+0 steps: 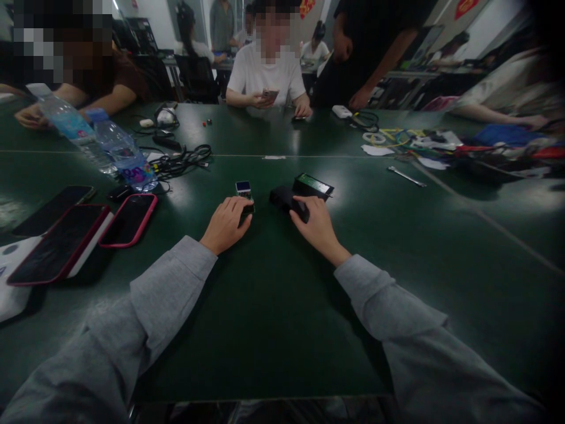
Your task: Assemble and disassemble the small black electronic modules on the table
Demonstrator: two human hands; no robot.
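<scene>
My left hand (226,224) rests on the dark green table (273,306), fingers curled over a small black part (248,208). Just beyond it stands a tiny module with a blue-white screen (242,188). My right hand (315,224) lies to the right, fingers closed on a black box-shaped piece (285,199). Behind that piece lies a flat green circuit board (314,185). Both arms wear grey sleeves.
Three phones (130,219) and two plastic bottles (123,152) sit at the left, with black cables (183,160) behind them. A metal wrench (406,176) and a heap of wires and tools (441,144) lie at the right. Several people sit at the far edge.
</scene>
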